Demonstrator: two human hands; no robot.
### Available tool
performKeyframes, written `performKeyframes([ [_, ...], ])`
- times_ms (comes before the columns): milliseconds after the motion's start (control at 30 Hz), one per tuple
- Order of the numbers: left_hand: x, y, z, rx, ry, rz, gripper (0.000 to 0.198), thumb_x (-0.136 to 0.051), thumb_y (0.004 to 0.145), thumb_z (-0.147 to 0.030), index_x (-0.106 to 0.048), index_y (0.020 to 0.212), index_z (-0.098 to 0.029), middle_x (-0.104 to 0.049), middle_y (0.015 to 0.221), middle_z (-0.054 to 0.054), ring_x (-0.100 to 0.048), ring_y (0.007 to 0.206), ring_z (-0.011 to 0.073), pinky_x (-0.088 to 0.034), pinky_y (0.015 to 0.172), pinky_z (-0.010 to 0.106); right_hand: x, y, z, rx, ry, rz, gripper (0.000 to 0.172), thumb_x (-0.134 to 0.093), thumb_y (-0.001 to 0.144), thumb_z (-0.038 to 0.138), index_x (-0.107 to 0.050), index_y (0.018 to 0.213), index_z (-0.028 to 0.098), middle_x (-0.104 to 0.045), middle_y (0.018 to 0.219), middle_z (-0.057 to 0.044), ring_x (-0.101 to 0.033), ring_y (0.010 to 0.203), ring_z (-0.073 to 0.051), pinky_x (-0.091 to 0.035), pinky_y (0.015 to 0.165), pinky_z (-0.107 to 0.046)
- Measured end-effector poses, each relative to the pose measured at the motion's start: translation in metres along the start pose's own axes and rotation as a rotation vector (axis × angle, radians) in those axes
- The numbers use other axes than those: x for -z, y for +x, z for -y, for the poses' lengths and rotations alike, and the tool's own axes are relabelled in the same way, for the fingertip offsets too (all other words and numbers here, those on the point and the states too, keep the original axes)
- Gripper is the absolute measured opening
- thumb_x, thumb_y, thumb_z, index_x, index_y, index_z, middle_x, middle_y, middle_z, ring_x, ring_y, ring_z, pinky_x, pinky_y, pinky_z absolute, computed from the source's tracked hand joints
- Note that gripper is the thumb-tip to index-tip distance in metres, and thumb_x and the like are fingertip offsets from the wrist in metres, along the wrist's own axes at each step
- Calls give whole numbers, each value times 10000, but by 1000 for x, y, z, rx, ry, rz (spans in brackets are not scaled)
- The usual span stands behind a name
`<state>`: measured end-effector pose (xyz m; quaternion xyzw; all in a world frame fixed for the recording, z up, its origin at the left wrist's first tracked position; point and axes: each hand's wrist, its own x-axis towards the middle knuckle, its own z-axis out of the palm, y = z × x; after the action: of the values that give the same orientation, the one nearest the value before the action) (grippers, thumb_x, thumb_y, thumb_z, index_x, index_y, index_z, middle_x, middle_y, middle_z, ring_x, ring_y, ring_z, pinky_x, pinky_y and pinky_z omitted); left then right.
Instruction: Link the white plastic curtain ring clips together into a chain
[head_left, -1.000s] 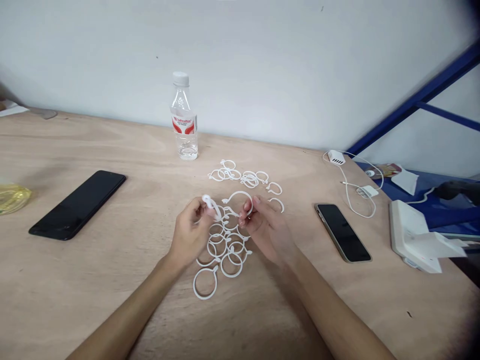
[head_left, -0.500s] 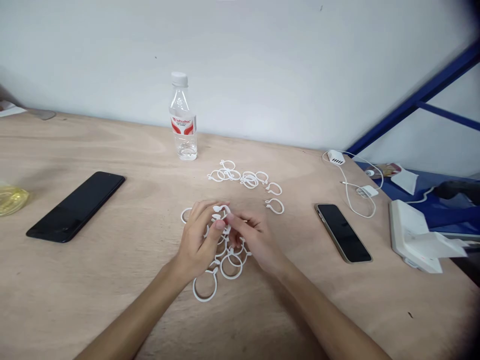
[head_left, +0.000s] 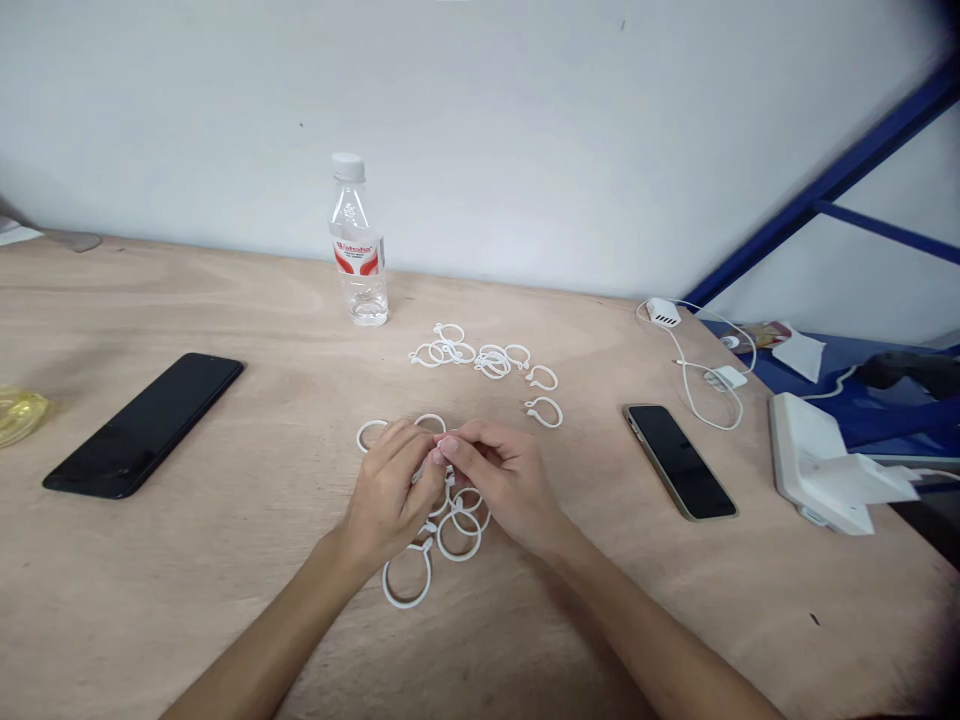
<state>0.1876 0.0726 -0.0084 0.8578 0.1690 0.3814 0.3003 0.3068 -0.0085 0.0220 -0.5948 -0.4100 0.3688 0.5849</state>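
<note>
My left hand (head_left: 394, 485) and my right hand (head_left: 499, 475) meet fingertip to fingertip, both closed in a pinch on a white plastic ring (head_left: 430, 418) that looks like a curtain ring. Most of it is hidden behind the fingers. Beneath and around the hands lie several more such rings (head_left: 459, 558) on the wooden table; one large ring (head_left: 407, 606) is nearest to me. Another ring (head_left: 359, 438) shows just left of my left hand's fingers. Farther back sits a loose group of rings (head_left: 491, 374), each with a small clip or eyelet.
A water bottle (head_left: 358, 255) stands near the wall. A black phone (head_left: 146, 425) lies left, a smaller phone (head_left: 682, 462) right. Beyond it are a white cable (head_left: 694, 405) and a power strip (head_left: 814, 465). A yellow tape roll (head_left: 19, 415) is at the left edge.
Both hands have drawn closer together, and their fingertips now cover the clip part of the held ring. The whole view has shifted slightly.
</note>
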Motion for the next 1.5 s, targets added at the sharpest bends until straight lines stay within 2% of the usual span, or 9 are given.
performKeyframes([
  [267, 1, -3, 1, -38, 193, -1, 391, -331, 951, -474, -574, 884, -175, -626, 801, 65, -516, 768, 213, -353, 715, 378, -6, 1, -7, -99, 170, -74, 303, -605, 831, 466, -661, 774, 174, -575, 622, 13, -523, 573, -110, -455, 555, -233],
  [700, -4, -4, 10, -139, 196, 125, 352, -261, 968, -329, -476, 731, -184, -498, 663, 29, -426, 656, 196, -313, 646, 352, -3, 3, -5, -132, 217, 25, 300, -665, 767, 450, -586, 686, 172, -541, 580, 37, -475, 520, -89, -398, 499, -217],
  [833, -3, -4, 10, -120, 291, 145, 245, -366, 927, -282, -548, 814, -165, -568, 743, 56, -470, 738, 222, -336, 691, 375, 35, 15, -1, 26, -211, 90, 218, -571, 852, 351, -682, 784, 176, -625, 697, -5, -546, 637, -126, -430, 611, -255],
  [900, -3, -3, 8, -96, 328, 143, 182, -447, 890, -247, -586, 970, -160, -637, 907, 78, -510, 853, 241, -351, 755, 394, 66, 22, -2, 126, -561, -63, 178, -618, 807, 277, -698, 941, 192, -657, 805, -26, -569, 719, -150, -437, 696, -282],
  [1000, -4, -4, 6, -86, 362, 119, 350, -523, 861, -253, -548, 1201, -176, -634, 1126, 90, -511, 983, 262, -358, 819, 409, 107, 32, -8, 5, -938, -59, 446, -703, 698, 231, -655, 1142, 228, -641, 1083, -80, -586, 838, -187, -430, 788, -316],
  [1067, -5, -4, 5, -92, 368, 94, 416, -535, 870, -282, -514, 1272, -179, -610, 1181, 102, -501, 1016, 273, -363, 841, 418, 121, 36, -13, -38, -978, -18, 361, -718, 678, 226, -706, 1039, 213, -668, 977, -81, -590, 793, -196, -426, 753, -315],
  [1167, -5, -4, 5, -104, 326, 32, 400, -519, 894, -291, -505, 1276, -172, -592, 1195, 119, -502, 1036, 270, -371, 871, 423, 120, 37, -13, -15, -946, 11, 127, -643, 758, 226, -735, 837, 188, -672, 778, -62, -583, 733, -191, -424, 714, -311],
  [1267, -3, -4, 7, -53, 253, -12, 325, -463, 925, -269, -519, 1229, -168, -601, 1173, 116, -513, 1053, 253, -376, 889, 411, 101, 31, -5, 46, -831, 41, 214, -548, 866, 296, -726, 929, 196, -698, 815, -49, -598, 747, -181, -449, 703, -309],
  [1500, 0, -4, 3, 155, 157, -59, 391, -256, 987, -354, -591, 1099, -186, -678, 1000, 81, -548, 934, 232, -327, 882, 434, 50, 10, 7, 34, -71, 257, 173, -619, 854, 325, -731, 923, 214, -670, 757, -6, -610, 701, -135, -501, 678, -280],
])
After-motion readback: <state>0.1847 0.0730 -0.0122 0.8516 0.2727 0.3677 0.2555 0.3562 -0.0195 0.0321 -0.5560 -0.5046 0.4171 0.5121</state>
